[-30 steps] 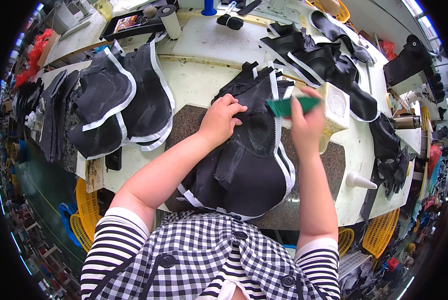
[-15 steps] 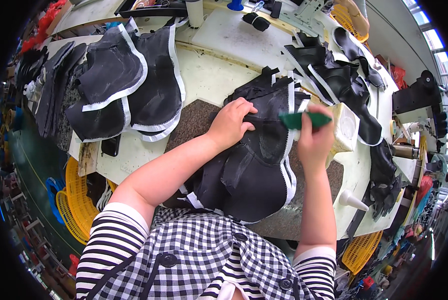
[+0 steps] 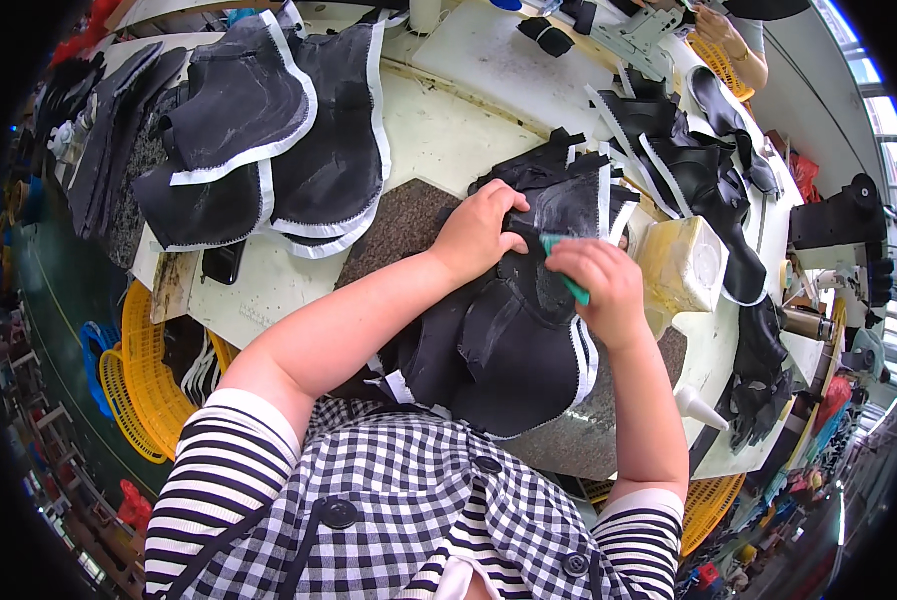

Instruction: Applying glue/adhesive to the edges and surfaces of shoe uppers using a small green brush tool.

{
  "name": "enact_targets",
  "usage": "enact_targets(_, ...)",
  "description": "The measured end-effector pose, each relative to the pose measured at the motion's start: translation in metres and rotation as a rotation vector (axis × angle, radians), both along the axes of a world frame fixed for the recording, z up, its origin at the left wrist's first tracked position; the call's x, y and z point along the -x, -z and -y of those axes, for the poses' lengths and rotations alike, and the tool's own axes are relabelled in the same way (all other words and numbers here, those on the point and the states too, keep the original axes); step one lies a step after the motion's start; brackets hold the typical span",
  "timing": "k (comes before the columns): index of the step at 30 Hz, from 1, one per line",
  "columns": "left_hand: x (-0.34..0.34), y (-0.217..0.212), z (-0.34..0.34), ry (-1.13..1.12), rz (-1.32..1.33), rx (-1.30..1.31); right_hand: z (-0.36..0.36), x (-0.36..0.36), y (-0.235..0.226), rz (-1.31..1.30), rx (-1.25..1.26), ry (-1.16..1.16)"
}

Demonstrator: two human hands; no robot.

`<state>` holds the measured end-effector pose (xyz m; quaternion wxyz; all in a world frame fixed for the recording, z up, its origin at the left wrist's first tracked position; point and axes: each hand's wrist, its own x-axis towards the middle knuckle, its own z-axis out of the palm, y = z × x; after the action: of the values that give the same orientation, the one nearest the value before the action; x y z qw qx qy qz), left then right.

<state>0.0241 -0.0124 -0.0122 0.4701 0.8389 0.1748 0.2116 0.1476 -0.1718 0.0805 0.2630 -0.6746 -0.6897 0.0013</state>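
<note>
A black boot upper (image 3: 528,365) with white zigzag-edged tape lies on a dark speckled board in front of me. My left hand (image 3: 480,232) grips a raised fold of it near the middle, thumb and fingers curled in. In my closed right hand (image 3: 603,285) is a flat green tool (image 3: 574,288), its exact kind partly hidden by the fingers. The tool's far end touches the upper just right of my left thumb. Whitish smears show on the black surface beyond my hands. More black pieces are bunched under the upper's far end.
Taped black uppers (image 3: 328,130) are piled at the left. A yellowed square container (image 3: 683,262) stands right of my work, beside a white cone-shaped object (image 3: 700,408). Black pieces (image 3: 693,165) lie farther right. A yellow basket (image 3: 143,375) sits lower left; another person's hand (image 3: 720,32) shows at top right.
My right hand has swung left and inward, bringing the green tool from over the right taped edge onto the upper beside my left hand. The left hand lifts a fold now.
</note>
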Motion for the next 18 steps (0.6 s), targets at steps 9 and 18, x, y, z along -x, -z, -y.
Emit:
enact_targets(9,-0.003,-0.011,0.000,0.073,-0.033,-0.071,0.101,0.057,0.065,-0.786,-0.101,0.562)
enact_targets(18,0.093,-0.107,0.086,0.667,-0.322,-0.504,0.186,-0.010,0.047,-0.524,-0.402,1.181)
